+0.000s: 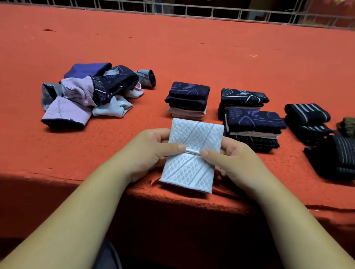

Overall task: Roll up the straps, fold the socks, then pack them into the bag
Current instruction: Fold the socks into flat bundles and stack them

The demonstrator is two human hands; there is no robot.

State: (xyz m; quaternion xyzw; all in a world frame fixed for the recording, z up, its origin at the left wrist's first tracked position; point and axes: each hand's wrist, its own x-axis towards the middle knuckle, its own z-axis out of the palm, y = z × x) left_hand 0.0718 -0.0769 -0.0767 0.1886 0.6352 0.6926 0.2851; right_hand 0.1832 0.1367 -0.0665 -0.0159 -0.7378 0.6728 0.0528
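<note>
Left hand (148,151) and right hand (235,162) pinch a white sock (191,157) at its fold above the red table (180,58).

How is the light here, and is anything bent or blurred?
Head view: even light on the red table top, its front face in shadow; the white sock pinched by the left hand and right hand is sharp; the black rolled straps at right lose detail; the far railing bows from wide-angle distortion, with near-black behind it.

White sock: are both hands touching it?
Touching. Head view shows left hand and right hand pinching the white sock at its middle fold.
</note>
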